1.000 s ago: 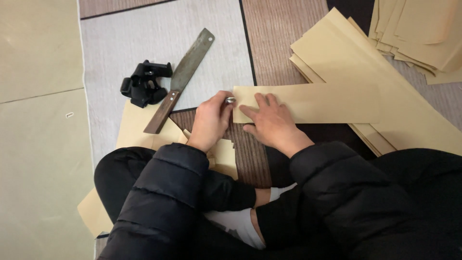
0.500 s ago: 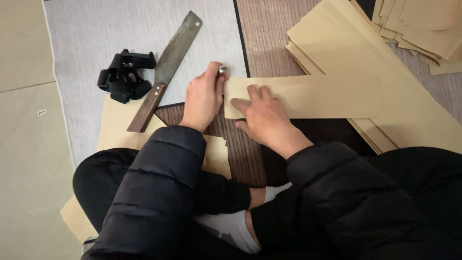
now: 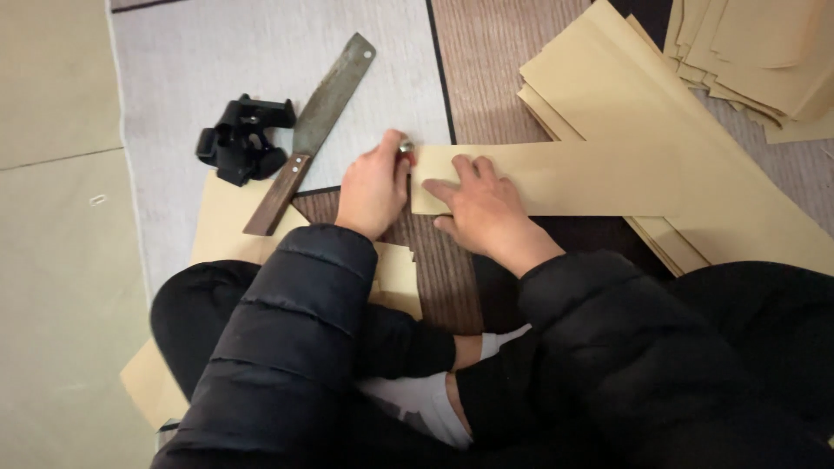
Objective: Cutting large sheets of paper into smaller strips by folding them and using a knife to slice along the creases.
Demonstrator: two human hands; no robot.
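**Hands Pressed on a Folded Paper Strip**

Right hand [image 3: 482, 204] is laid flat on the near end of a long tan strip [image 3: 556, 178], fingers spread and pressed down on the paper; nothing is gripped by it. Left hand [image 3: 375, 187] is curled at the strip's left edge, and a small silvery object [image 3: 405, 146] is pinched at its fingertips, touching that edge; what the object is cannot be told.

The strip is stretched across a brown striped mat [image 3: 495, 69], its far end lying on a stack of tan sheets [image 3: 660, 113] at the right. A second pile [image 3: 756, 52] of similar sheets is seen in the top right corner, apart from the first.

To the left of the hands, a long flat blade [image 3: 326, 108] with a dark wooden handle [image 3: 276, 195] is laid at a slant across a grey mat [image 3: 217, 52]. Just beside the blade's handle end, a black plastic device [image 3: 243, 139] is set on the same mat.

More tan paper [image 3: 230, 217] is spread beneath the handle and under the person's knee. Both arms are covered by black padded sleeves [image 3: 287, 330], and the legs are folded on the floor.
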